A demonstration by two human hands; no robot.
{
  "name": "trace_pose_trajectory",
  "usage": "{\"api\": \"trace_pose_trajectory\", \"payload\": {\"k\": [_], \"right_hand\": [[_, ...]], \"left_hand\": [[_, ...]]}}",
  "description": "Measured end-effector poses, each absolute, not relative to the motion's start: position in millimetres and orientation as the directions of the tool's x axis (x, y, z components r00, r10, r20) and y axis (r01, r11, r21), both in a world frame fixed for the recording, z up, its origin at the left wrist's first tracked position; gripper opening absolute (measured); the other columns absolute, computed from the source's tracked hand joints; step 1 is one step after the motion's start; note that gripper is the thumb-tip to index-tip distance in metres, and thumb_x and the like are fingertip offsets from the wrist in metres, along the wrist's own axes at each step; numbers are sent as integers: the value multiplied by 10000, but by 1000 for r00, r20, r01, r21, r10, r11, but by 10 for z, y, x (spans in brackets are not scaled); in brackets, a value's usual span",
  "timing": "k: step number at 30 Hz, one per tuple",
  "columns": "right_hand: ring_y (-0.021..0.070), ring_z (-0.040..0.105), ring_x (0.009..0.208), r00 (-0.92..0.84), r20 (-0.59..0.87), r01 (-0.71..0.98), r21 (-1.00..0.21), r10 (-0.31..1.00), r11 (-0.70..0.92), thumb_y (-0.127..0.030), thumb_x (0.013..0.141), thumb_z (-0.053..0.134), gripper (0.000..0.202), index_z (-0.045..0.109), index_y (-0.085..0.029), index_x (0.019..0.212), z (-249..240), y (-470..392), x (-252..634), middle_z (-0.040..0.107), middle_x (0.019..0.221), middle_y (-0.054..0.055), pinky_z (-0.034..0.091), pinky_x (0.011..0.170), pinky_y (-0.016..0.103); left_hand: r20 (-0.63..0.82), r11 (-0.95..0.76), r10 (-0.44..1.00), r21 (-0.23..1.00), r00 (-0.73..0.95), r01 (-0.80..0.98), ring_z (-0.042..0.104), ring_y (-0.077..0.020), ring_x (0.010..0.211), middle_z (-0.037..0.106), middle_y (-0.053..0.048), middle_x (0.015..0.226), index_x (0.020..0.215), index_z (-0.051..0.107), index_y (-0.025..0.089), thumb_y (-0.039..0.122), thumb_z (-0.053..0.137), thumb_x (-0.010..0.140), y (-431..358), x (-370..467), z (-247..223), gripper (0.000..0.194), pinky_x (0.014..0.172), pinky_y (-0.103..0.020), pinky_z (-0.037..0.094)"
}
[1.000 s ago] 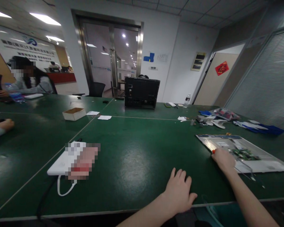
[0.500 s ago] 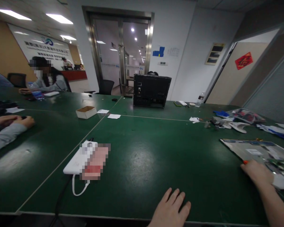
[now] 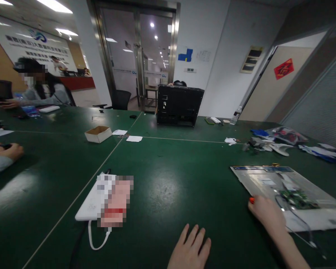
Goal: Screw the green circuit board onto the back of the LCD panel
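My left hand [image 3: 189, 248] lies on the green table [image 3: 168, 160] near its front edge, fingers spread and nothing in it. At the right, my right hand [image 3: 268, 216] is closed at the left edge of a flat metallic panel [image 3: 254, 181]. A small orange tip [image 3: 251, 200] sticks out at its fingers; the rest of that item is hidden in the grip. The panel carries a green circuit board [image 3: 299, 199] and loose cables, which lie to the right of my right hand.
A white power bank [image 3: 92, 201] with a cable lies left of my hands. Farther off are an open box [image 3: 98, 134], a black monitor [image 3: 180, 105] and scattered parts [image 3: 263, 144]. Another person's hand [image 3: 14, 151] is at the far left.
The panel has moved left across the table, along with my right hand. My left hand is slightly farther left, still spread. The view has shifted a little.
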State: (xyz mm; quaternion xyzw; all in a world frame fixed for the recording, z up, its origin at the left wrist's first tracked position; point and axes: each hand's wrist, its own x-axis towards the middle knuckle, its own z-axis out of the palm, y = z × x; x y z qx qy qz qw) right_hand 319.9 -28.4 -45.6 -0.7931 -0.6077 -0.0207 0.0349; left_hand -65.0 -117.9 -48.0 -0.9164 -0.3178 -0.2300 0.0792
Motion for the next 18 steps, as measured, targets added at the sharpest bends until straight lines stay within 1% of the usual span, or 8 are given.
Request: {"api": "trace_pose_trajectory", "payload": {"k": [2, 4, 6, 9, 10, 13, 16, 18], "right_hand": [[333, 664, 627, 265, 118, 959, 68, 957, -275, -379, 793, 413, 268, 614, -206, 755, -388, -385, 2650, 670, 704, 168, 465, 515, 420], [323, 666, 633, 248, 126, 959, 110, 960, -262, -359, 822, 378, 286, 616, -200, 817, -311, -475, 2118, 674, 725, 162, 469, 531, 420], [317, 669, 648, 237, 118, 958, 135, 964, -252, -356, 844, 355, 303, 619, -208, 862, -254, -541, 1658, 684, 785, 165, 469, 544, 419], [319, 678, 695, 212, 96, 969, 106, 973, -221, -350, 871, 331, 337, 624, -200, 945, -232, -596, 1136, 686, 897, 190, 463, 546, 409], [317, 680, 707, 203, 99, 973, 90, 974, -212, -346, 878, 328, 344, 621, -199, 983, -234, -608, 998, 686, 934, 194, 465, 552, 408], [278, 685, 742, 176, 54, 982, 65, 983, -179, -343, 899, 330, 350, 602, -214, 1078, -211, -642, 649, 684, 1031, 184, 478, 569, 366], [263, 682, 823, 135, -77, 991, 18, 988, -134, -330, 916, 339, 386, 556, -180, 1197, -85, -699, 356, 651, 1136, 190, 495, 618, 343], [245, 677, 874, 120, -137, 991, -46, 983, -127, -214, 912, 313, 410, 523, -118, 1251, 40, -752, 186, 605, 1215, 200, 497, 661, 325]], "left_hand": [[448, -765, 574, -4, 686, 644, 560, -215, 1153, 595, -42, 1269, 1244, 528, 213, 302, 407, 954, -1130, -812, -432, 327, 944, -387, 467], [458, -755, 575, -23, 678, 655, 542, -213, 1174, 591, -50, 1274, 1270, 508, 176, 302, 378, 960, -1099, -888, -423, 359, 952, -401, 467], [473, -728, 589, -41, 655, 685, 528, -234, 1190, 583, -80, 1280, 1305, 473, 144, 341, 363, 961, -1091, -883, -458, 412, 937, -429, 477], [507, -696, 598, -55, 621, 716, 504, -260, 1215, 547, -100, 1319, 1349, 423, 144, 303, 383, 949, -1109, -816, -562, 432, 920, -457, 484], [516, -694, 596, -56, 615, 718, 489, -277, 1229, 531, -108, 1334, 1364, 405, 152, 315, 391, 946, -1118, -800, -599, 449, 919, -473, 482], [524, -715, 584, -27, 619, 698, 396, -313, 1302, 465, -109, 1393, 1408, 335, 176, 335, 411, 937, -1144, -802, -671, 503, 946, -534, 452], [525, -699, 635, 80, 566, 711, 296, -348, 1352, 400, -157, 1431, 1446, 237, 134, 318, 474, 907, -1163, -873, -657, 616, 997, -590, 384], [506, -711, 661, 186, 554, 679, 256, -373, 1363, 349, -209, 1445, 1464, 150, 97, 355, 540, 868, -1174, -941, -603, 758, 1022, -606, 342]]}}
